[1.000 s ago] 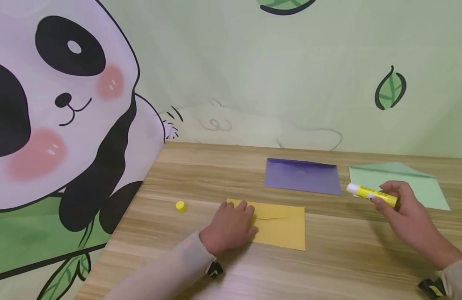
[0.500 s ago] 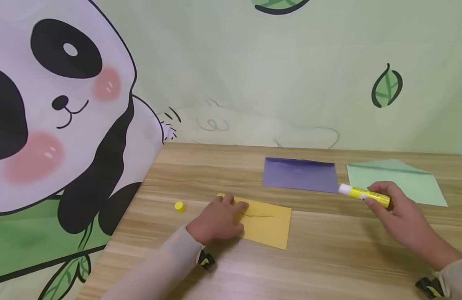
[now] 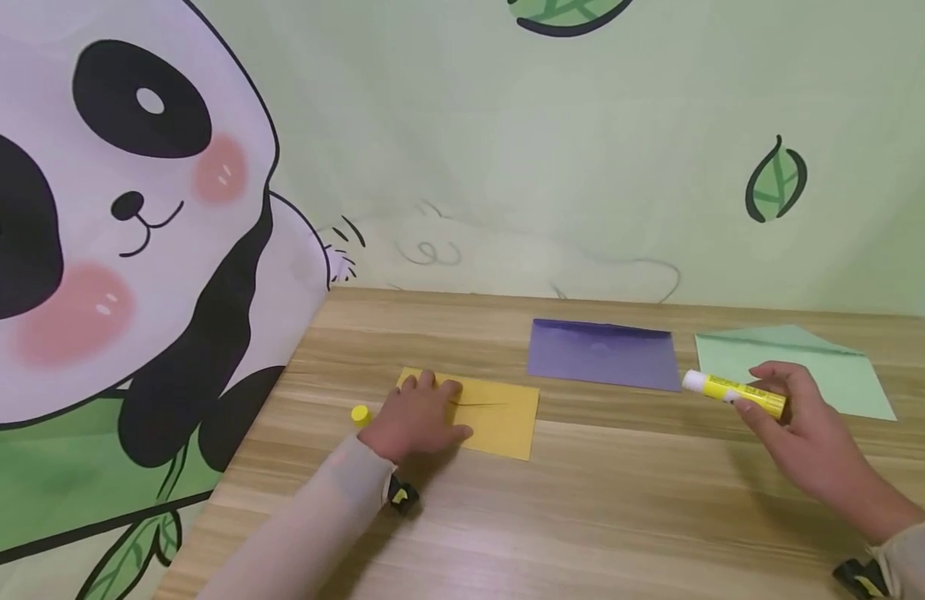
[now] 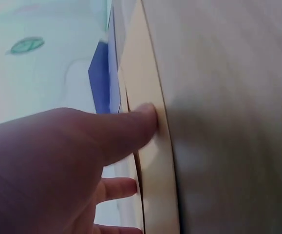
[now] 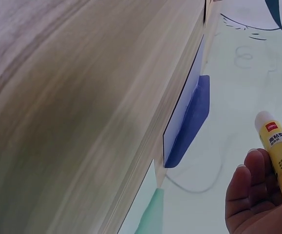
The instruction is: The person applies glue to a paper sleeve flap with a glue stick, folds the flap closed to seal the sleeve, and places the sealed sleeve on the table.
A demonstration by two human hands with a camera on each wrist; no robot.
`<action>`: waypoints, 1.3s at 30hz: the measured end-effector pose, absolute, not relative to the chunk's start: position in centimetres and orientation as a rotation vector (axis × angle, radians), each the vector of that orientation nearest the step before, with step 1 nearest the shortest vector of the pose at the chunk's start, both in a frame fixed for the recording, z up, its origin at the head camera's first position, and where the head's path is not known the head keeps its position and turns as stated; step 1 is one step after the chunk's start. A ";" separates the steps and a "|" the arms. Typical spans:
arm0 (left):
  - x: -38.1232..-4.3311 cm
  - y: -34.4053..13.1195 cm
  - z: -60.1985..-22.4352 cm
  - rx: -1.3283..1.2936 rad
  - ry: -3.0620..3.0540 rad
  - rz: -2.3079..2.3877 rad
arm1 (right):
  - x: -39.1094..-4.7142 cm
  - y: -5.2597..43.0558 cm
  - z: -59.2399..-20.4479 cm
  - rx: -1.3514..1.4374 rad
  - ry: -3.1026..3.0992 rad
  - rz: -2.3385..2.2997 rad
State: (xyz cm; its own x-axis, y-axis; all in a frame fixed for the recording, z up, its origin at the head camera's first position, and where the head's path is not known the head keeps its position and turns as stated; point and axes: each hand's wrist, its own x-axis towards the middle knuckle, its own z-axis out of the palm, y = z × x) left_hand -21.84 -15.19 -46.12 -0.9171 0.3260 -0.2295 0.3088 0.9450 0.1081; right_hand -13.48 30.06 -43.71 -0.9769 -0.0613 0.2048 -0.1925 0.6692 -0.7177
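My left hand (image 3: 417, 414) rests on a yellow envelope (image 3: 500, 421), its thumb and fingertips on the paper. In the left wrist view the thumb (image 4: 136, 124) lies on the envelope (image 4: 153, 161) by its edge, with the other fingers spread farther along. My right hand (image 3: 811, 437) holds an uncapped yellow glue stick (image 3: 740, 395) above the table, white end pointing left. The right wrist view shows the glue stick (image 5: 278, 148) gripped at its lower part. Its yellow cap (image 3: 361, 415) stands on the table beside my left wrist, partly hidden by it.
A purple envelope (image 3: 603, 358) lies at the back of the wooden table (image 3: 620, 517), its flap raised. Right of it is a light green envelope (image 3: 845, 379), also with a raised flap, partly behind my right hand. A panda-printed wall covering (image 3: 470, 125) stands behind the table.
My left hand has slid the yellow envelope left and toward the back of the table, up close to the cap. My right hand keeps holding the glue stick in nearly the same spot.
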 end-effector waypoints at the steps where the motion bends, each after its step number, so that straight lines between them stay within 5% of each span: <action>1: -22.0 -15.4 -46.0 0.455 2.853 0.104 | -13.5 30.1 -43.7 0.210 -2.719 1.198; 20: -23.5 -16.0 -46.9 0.610 3.013 0.015 | -13.3 30.1 -43.7 0.208 -2.732 1.199; 39: -25.4 -15.0 -46.2 0.441 2.952 -0.039 | -13.4 30.0 -44.2 0.213 -2.720 1.211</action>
